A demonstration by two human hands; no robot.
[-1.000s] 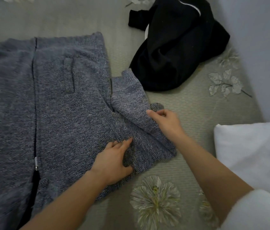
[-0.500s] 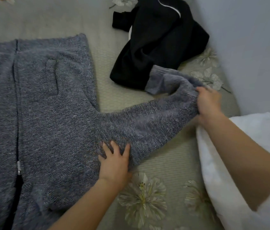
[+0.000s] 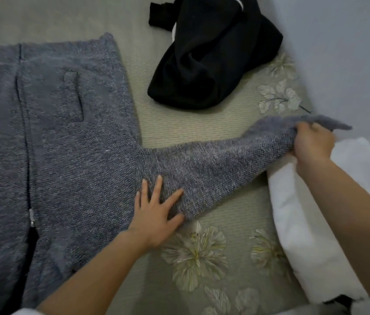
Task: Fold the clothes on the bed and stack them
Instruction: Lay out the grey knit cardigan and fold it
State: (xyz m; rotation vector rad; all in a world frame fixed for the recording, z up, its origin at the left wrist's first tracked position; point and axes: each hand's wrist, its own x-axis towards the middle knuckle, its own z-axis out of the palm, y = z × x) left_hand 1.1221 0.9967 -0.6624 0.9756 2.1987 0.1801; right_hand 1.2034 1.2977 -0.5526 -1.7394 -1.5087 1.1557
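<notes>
Head view: pinning the grey jacket (image 3: 66, 155) flat on the bed (image 3: 179, 123) at nine o'clock with splayed left hand (image 3: 154, 214), holding its sleeve (image 3: 220, 169) taut toward three o'clock in the gripping right hand (image 3: 311, 144), likely straightening it for folding.

The grey cardigan (image 3: 66, 155) runs off the left and bottom edges, its left half soft with blur. The black garment (image 3: 202, 64) is cropped at the top. The right hand (image 3: 311, 144) has fingers partly lost in the sleeve (image 3: 225, 164), whose end is blurred. The forearm covers part of the white pillow (image 3: 304, 223).
</notes>
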